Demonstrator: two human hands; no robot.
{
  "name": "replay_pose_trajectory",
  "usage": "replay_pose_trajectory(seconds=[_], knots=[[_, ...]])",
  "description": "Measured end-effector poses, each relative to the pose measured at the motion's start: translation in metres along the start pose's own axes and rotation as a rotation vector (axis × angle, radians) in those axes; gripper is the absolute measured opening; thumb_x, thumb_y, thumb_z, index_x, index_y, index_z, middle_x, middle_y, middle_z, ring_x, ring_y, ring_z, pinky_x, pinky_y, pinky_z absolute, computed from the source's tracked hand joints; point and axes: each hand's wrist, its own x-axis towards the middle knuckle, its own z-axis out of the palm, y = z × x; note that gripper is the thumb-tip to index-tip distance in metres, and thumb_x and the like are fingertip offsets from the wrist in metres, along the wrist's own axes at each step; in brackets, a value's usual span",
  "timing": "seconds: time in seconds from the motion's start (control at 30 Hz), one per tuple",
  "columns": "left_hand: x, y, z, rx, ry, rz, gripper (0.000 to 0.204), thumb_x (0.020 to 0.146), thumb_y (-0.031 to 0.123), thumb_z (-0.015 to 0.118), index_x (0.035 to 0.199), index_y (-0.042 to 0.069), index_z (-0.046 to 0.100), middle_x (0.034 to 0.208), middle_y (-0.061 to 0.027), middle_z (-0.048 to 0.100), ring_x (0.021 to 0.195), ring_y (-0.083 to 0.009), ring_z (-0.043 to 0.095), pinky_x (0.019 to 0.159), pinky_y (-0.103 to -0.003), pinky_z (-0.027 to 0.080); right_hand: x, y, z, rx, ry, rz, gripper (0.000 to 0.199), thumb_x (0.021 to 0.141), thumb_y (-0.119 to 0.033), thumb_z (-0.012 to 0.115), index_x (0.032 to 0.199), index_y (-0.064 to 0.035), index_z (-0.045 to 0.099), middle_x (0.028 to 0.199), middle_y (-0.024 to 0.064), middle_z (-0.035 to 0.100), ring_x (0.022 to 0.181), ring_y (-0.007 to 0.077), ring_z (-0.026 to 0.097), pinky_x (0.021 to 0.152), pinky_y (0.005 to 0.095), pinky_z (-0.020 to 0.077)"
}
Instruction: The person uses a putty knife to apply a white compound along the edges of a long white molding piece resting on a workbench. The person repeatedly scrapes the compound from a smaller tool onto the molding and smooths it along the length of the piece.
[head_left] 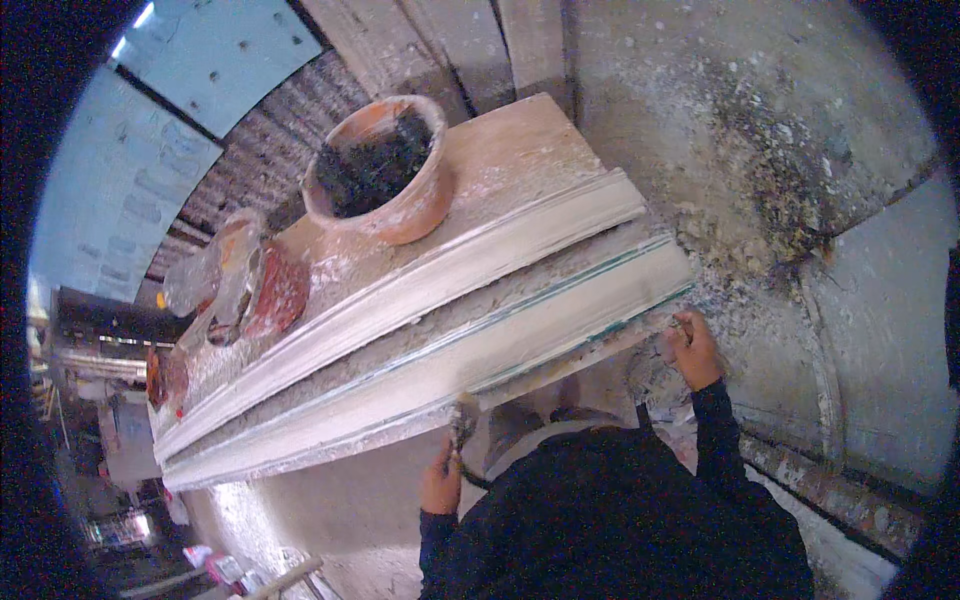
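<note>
My left hand (440,485) is closed around what looks like a small, dirty brush (463,420), its head up against the bench's near edge. My right hand (697,352) is at the right end of the bench, fingers pinched together by the edge. Whatever lies between them is too small to make out. In front of me stretches a long white plaster-like moulding (540,318) with green lines along its sides. Behind it, parallel, lies a second white ribbed moulding (450,255), with a rough grey strip between the two.
A round clay-coloured tub (432,205) holding dark material stands at the back of the bench (530,135). Left of it sit a reddish container (283,290) and a greyish, crusted container (205,275). Pale debris (765,190) is scattered at right. A wooden handle (285,578) shows lower left.
</note>
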Motion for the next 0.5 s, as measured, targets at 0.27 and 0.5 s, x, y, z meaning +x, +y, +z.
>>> replay_pose_trajectory(seconds=[0.27, 0.5], knots=[[0.012, 0.023, 0.004, -0.510, -0.065, 0.268, 0.056, 0.080, 0.006, 0.046, 0.134, 0.008, 0.033, 0.114, -0.0071, 0.054, 0.085, -0.0124, 0.054, 0.076, -0.022, 0.043, -0.011, -0.065, -0.001, -0.465, -0.292, -0.671, 0.039, 0.072, -0.016, 0.066, 0.110, -0.0181, 0.057, 0.086, 0.0071, 0.058, 0.071, 0.0234, 0.058, 0.062, 0.0362, 0.0470], [0.010, 0.034, 0.035, -0.594, -0.275, 0.323, 0.052, 0.087, 0.016, 0.046, 0.136, 0.008, 0.029, 0.109, -0.0031, 0.053, 0.071, -0.0083, 0.048, 0.063, -0.020, 0.041, 0.013, -0.057, -0.019, -1.130, -0.498, -0.735, 0.042, 0.079, -0.022, 0.056, 0.117, -0.0386, 0.050, 0.086, 0.0090, 0.056, 0.071, 0.0290, 0.058, 0.055, 0.0394, 0.0484]])
